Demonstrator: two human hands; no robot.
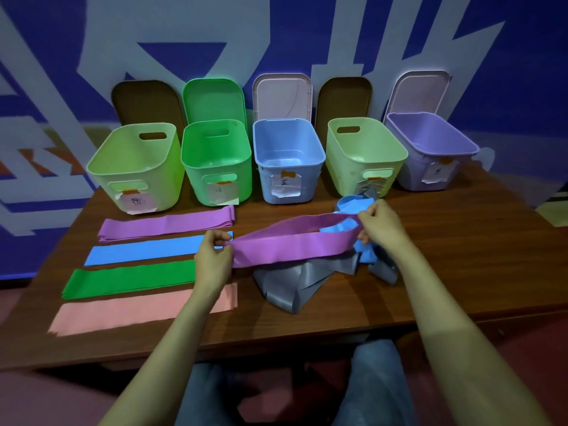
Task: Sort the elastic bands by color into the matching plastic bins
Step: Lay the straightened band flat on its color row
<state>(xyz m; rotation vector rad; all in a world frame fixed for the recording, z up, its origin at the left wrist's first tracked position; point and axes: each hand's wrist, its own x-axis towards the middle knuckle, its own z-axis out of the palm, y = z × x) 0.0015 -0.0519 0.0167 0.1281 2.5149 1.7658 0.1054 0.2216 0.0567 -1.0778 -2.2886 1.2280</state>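
A purple elastic band (292,242) is stretched between my hands above the table. My left hand (213,253) pinches its left end and my right hand (381,224) pinches its right end. Under it lies a tangled heap of grey bands (295,284) and blue bands (350,207). Flat on the left lie a purple band (166,227), a blue band (144,250), a green band (129,279) and a pink band (123,313). Behind stand five bins: light green (135,167), green (215,161), blue (287,158), light green (365,155), purple (430,149).
The bins look empty and carry paper labels on their fronts; lids lean on the wall behind them. The brown table (461,272) has bare wood at the right and along its front edge. My knees show below the edge.
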